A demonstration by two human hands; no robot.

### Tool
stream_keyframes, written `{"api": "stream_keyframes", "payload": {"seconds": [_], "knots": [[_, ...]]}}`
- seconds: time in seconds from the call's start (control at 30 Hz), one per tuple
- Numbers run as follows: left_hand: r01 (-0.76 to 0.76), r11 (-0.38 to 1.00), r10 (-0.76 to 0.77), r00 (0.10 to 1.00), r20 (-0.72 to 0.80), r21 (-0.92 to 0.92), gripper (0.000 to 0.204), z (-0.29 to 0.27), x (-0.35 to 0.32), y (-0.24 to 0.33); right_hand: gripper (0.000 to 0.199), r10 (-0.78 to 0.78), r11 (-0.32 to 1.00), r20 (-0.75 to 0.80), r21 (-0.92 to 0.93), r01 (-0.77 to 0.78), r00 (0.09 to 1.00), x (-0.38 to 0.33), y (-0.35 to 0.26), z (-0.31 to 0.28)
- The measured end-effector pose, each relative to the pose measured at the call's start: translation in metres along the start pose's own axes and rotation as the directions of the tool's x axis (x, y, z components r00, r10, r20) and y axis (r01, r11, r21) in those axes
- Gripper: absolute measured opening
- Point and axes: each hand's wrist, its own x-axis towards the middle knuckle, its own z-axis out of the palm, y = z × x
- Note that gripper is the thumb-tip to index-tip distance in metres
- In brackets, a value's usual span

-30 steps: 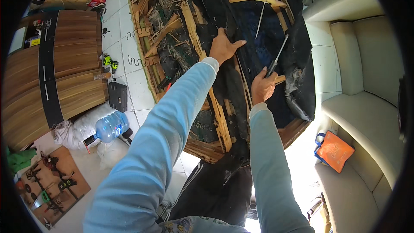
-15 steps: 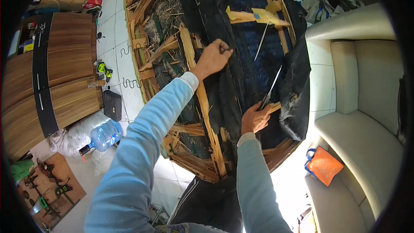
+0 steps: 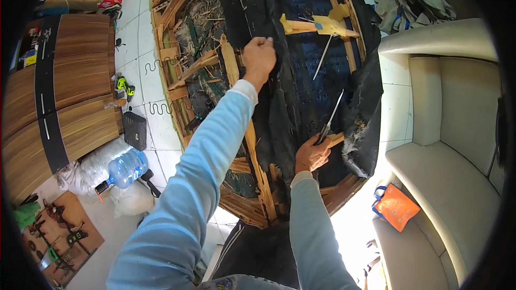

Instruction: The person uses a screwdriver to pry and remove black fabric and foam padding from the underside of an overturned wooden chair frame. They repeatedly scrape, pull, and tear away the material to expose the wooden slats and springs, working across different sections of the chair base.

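Since the earlier frames your left hand (image 3: 259,58) has travelled up the black fabric (image 3: 290,96) toward the far end of the frame, while your right hand (image 3: 313,153) has slid lower and nearer to you.

Nearest you, both light-blue sleeves rise from the lower edge. Your right hand is closed around the handle of a long screwdriver (image 3: 330,119), whose thin shaft slants up and away over the dark cloth; the hand rests beside a pale wooden rail at the lower right corner of the wooden sofa frame (image 3: 252,150). This frame lies upturned on the white tiled floor (image 3: 142,70), its slats and springs exposed on the left, its right half covered by the black fabric.

Farther out, your left hand is clenched into a fist on a fold of that fabric, gripping it near the centre rail. Beyond it a second slim tool (image 3: 323,56) lies on the cloth under a yellowish wooden brace.

To your left, a blue water bottle (image 3: 124,168) lies on the floor near a small black box (image 3: 134,130), with a wood-grain cabinet (image 3: 64,91) behind. To your right stands a cream sofa (image 3: 457,145), an orange bag (image 3: 395,207) at its foot.
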Motion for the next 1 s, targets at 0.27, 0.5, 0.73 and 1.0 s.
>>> {"api": "stream_keyframes", "payload": {"seconds": [0.27,0.5,0.73,1.0], "knots": [[0.461,0.733,-0.483,0.871,0.095,-0.5,0.039,0.022,0.053,0.0,0.038,-0.004,1.0,0.013,0.01,0.004,1.0,-0.005,-0.005,0.002],[-0.036,0.971,0.084,0.977,-0.198,0.237,0.07,0.044,-0.002,0.022,0.038,0.014,1.0,0.003,-0.016,-0.014,1.0,0.004,0.006,0.0],[-0.428,0.659,0.319,0.904,0.285,0.619,0.054,-0.058,0.023,0.022,0.038,-0.03,1.0,-0.037,-0.01,0.03,0.999,0.004,0.004,0.004],[-0.755,-0.315,0.603,0.309,0.736,0.575,0.049,-0.048,-0.045,-0.005,0.037,0.014,1.0,0.028,0.017,-0.014,1.0,0.003,0.006,0.001]]}}
